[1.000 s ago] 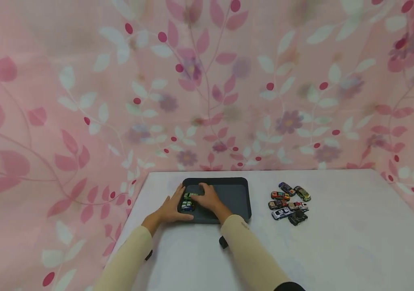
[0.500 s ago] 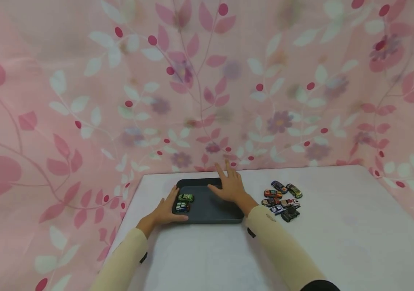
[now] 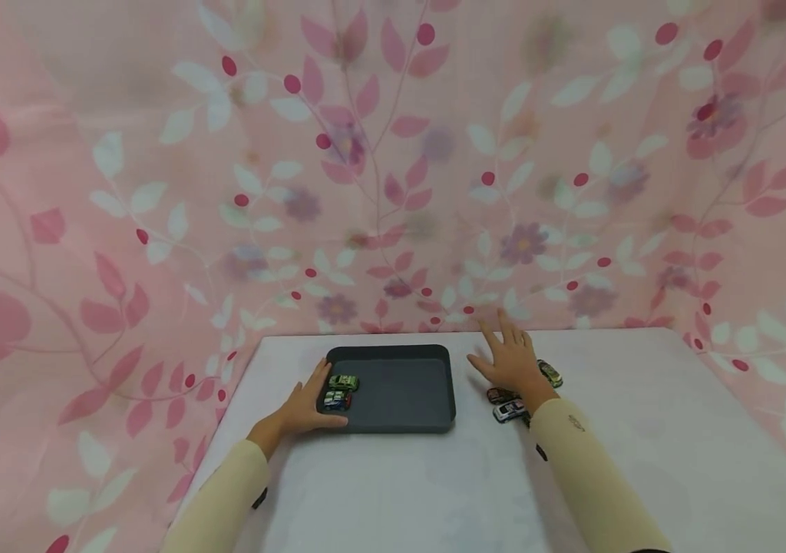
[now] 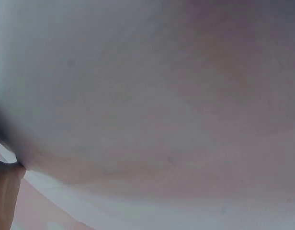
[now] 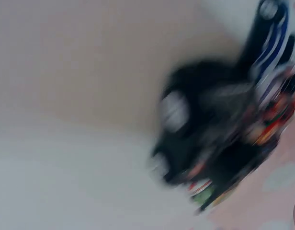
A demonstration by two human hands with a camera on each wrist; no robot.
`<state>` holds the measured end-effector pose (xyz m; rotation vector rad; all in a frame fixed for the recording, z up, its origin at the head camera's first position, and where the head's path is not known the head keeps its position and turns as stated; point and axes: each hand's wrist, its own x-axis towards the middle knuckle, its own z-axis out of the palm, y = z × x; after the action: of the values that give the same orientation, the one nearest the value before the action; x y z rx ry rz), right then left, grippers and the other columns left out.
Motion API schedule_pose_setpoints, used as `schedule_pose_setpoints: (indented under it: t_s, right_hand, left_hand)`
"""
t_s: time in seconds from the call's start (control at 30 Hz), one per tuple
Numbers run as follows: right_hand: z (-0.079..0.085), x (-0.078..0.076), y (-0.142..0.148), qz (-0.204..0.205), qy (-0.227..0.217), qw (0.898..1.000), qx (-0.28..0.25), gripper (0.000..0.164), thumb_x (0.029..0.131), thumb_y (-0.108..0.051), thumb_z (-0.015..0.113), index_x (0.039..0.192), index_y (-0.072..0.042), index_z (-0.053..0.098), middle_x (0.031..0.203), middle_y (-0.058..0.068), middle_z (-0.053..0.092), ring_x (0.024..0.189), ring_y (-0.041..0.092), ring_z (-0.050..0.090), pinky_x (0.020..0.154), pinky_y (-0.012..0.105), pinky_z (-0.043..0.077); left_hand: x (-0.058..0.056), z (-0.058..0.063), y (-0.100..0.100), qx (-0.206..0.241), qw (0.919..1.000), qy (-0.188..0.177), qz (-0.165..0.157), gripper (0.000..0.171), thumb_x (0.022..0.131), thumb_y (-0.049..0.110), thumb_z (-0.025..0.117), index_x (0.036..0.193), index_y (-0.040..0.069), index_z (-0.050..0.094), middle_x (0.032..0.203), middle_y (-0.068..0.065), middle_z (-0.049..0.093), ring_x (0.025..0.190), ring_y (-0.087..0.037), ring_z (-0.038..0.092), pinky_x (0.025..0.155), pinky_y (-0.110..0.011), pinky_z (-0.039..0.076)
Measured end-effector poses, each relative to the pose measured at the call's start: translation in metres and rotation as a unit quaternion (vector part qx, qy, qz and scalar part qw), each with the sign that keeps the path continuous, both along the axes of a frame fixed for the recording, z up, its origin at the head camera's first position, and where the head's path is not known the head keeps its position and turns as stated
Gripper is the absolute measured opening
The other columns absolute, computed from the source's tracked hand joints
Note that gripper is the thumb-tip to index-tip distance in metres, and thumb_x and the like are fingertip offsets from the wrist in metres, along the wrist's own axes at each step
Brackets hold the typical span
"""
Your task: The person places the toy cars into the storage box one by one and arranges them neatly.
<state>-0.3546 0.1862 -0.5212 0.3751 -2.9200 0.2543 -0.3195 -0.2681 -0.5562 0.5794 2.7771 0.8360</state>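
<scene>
A dark grey tray point(image 3: 400, 393) lies on the table at centre-left. In its left end, two toy cars sit side by side: a green one point(image 3: 343, 382) and a blue-and-white one point(image 3: 338, 400). My left hand point(image 3: 301, 407) rests at the tray's left end, thumb along the front rim and fingers at the side. Fingers spread, my right hand point(image 3: 512, 362) hovers over a cluster of toy cars and hides part of it. Around it show a white car point(image 3: 509, 411), a dark car point(image 3: 501, 395) and a yellow-green car point(image 3: 550, 374). A black toy car point(image 5: 209, 120) looms blurred in the right wrist view.
The table point(image 3: 400, 491) has a white cover. A pink floral curtain point(image 3: 379, 192) hangs behind it and along both sides. The left wrist view shows mostly the pale table cover.
My right hand has let go of the green car in the tray and moved right, over the car cluster. My left hand stays at the tray's left end. The head view has shifted slightly.
</scene>
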Motion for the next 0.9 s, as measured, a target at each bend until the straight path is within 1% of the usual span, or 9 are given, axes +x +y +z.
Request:
schedule_pose_setpoints:
  t_s: [0.1, 0.17, 0.27, 0.33, 0.47, 0.53, 0.67, 0.77, 0.9]
  right_hand:
    - [-0.003, 0.003, 0.019, -0.020, -0.010, 1.000, -0.008, 0.087, 0.092, -0.069, 0.045, 0.160, -0.021, 0.018, 0.165, 0.020, -0.005, 0.145, 0.050, 0.020, 0.115, 0.067, 0.016]
    - [-0.005, 0.005, 0.033, -0.031, -0.018, 0.999, -0.009, 0.088, 0.092, -0.068, 0.045, 0.160, -0.021, 0.015, 0.165, 0.021, -0.007, 0.144, 0.052, 0.020, 0.115, 0.068, 0.015]
    - [-0.009, 0.009, 0.055, -0.047, -0.028, 0.998, -0.012, 0.089, 0.093, -0.067, 0.045, 0.161, -0.021, 0.010, 0.164, 0.022, -0.009, 0.143, 0.054, 0.018, 0.113, 0.070, 0.013]
    - [-0.010, 0.013, 0.069, -0.057, -0.032, 0.998, -0.013, 0.089, 0.094, -0.066, 0.046, 0.161, -0.021, 0.007, 0.164, 0.023, -0.009, 0.142, 0.055, 0.017, 0.112, 0.071, 0.012]
    - [-0.008, 0.022, 0.093, -0.079, -0.037, 0.996, -0.015, 0.089, 0.094, -0.064, 0.046, 0.160, -0.017, 0.008, 0.163, 0.027, -0.007, 0.139, 0.058, 0.019, 0.110, 0.073, 0.013]
    - [-0.007, 0.027, 0.103, -0.090, -0.040, 0.995, -0.019, 0.090, 0.095, -0.064, 0.046, 0.160, -0.015, 0.008, 0.162, 0.029, -0.007, 0.137, 0.060, 0.020, 0.109, 0.074, 0.014]
    - [-0.005, 0.034, 0.119, -0.107, -0.047, 0.993, -0.028, 0.091, 0.094, -0.064, 0.046, 0.160, -0.014, 0.008, 0.161, 0.032, -0.008, 0.134, 0.063, 0.021, 0.106, 0.075, 0.015]
    - [-0.005, 0.037, 0.128, -0.115, -0.060, 0.991, -0.029, 0.093, 0.094, -0.066, 0.045, 0.160, -0.012, 0.008, 0.160, 0.033, -0.009, 0.134, 0.064, 0.020, 0.105, 0.076, 0.014]
    - [-0.008, 0.038, 0.137, -0.125, -0.084, 0.988, -0.024, 0.096, 0.093, -0.071, 0.040, 0.159, -0.010, 0.007, 0.159, 0.035, -0.010, 0.133, 0.064, 0.020, 0.105, 0.077, 0.013]
  left_hand:
    - [0.002, -0.001, -0.003, 0.010, 0.9999, 0.003, 0.002, 0.125, 0.074, 0.061, 0.078, 0.160, 0.009, 0.004, 0.168, -0.011, -0.005, 0.152, -0.037, 0.017, 0.115, -0.072, 0.002]
    - [0.002, -0.001, -0.004, 0.014, 0.9999, 0.008, -0.001, 0.124, 0.074, 0.060, 0.078, 0.160, 0.008, 0.004, 0.168, -0.012, -0.004, 0.152, -0.038, 0.017, 0.114, -0.072, 0.003]
    - [0.002, -0.002, -0.004, 0.009, 0.9999, 0.013, -0.006, 0.124, 0.075, 0.061, 0.077, 0.160, 0.008, 0.004, 0.167, -0.013, -0.004, 0.152, -0.038, 0.015, 0.114, -0.072, 0.004]
    - [0.002, -0.003, -0.003, 0.014, 0.9998, 0.015, -0.007, 0.125, 0.074, 0.061, 0.077, 0.160, 0.006, 0.004, 0.167, -0.015, -0.003, 0.151, -0.040, 0.016, 0.113, -0.074, 0.005]
    - [0.001, -0.006, -0.001, 0.014, 0.9997, 0.017, -0.007, 0.126, 0.074, 0.061, 0.077, 0.159, 0.005, 0.004, 0.167, -0.016, -0.004, 0.150, -0.043, 0.016, 0.112, -0.074, 0.004]
    - [0.001, -0.007, -0.001, 0.012, 0.9997, 0.018, -0.006, 0.126, 0.074, 0.062, 0.077, 0.159, 0.005, 0.004, 0.167, -0.016, -0.003, 0.150, -0.043, 0.018, 0.112, -0.074, 0.005]
    - [0.001, -0.003, 0.000, 0.011, 0.9999, 0.009, 0.003, 0.125, 0.073, 0.062, 0.077, 0.160, 0.007, 0.004, 0.168, -0.012, -0.004, 0.151, -0.039, 0.017, 0.115, -0.071, 0.003]
    - [0.001, -0.001, 0.000, 0.010, 0.9999, 0.005, 0.007, 0.125, 0.074, 0.061, 0.077, 0.160, 0.007, 0.004, 0.168, -0.012, -0.004, 0.152, -0.038, 0.016, 0.116, -0.070, 0.003]
    - [0.000, 0.000, 0.000, 0.011, 0.9999, 0.008, 0.003, 0.124, 0.074, 0.060, 0.078, 0.160, 0.006, 0.005, 0.167, -0.013, -0.003, 0.151, -0.039, 0.019, 0.115, -0.071, 0.004]
